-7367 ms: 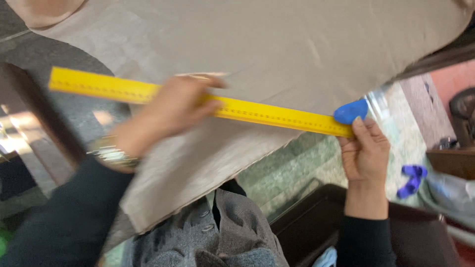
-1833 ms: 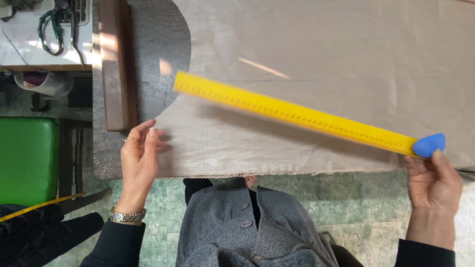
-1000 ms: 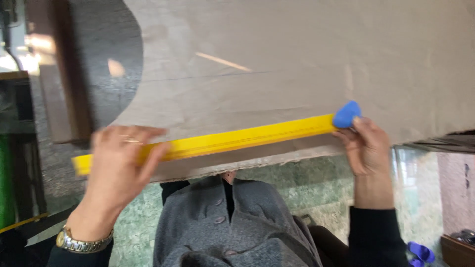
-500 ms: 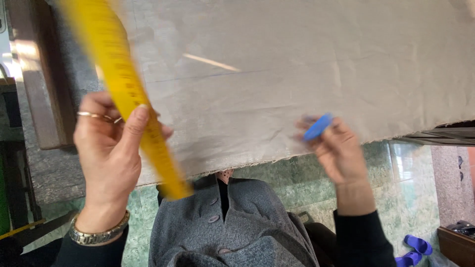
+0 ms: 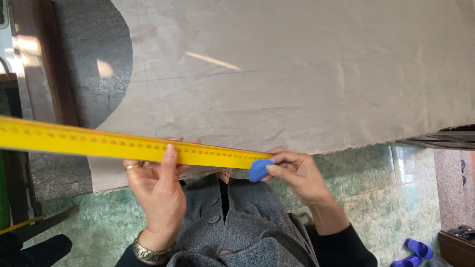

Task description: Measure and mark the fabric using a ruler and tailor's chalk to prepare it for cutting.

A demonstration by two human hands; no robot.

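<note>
The left hand (image 5: 157,190) is gripping the yellow ruler (image 5: 123,144), which is stretching sideways toward the right hand (image 5: 296,175) that is pinching blue chalk (image 5: 258,169).

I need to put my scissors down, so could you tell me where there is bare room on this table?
The cloth lies bare beyond the ruler; the dark tabletop left of it is bare too. The near edge is crowded: left hand, ruler, right hand with blue chalk.

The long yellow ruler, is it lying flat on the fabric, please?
No, the long yellow ruler is held up by the left hand.
</note>
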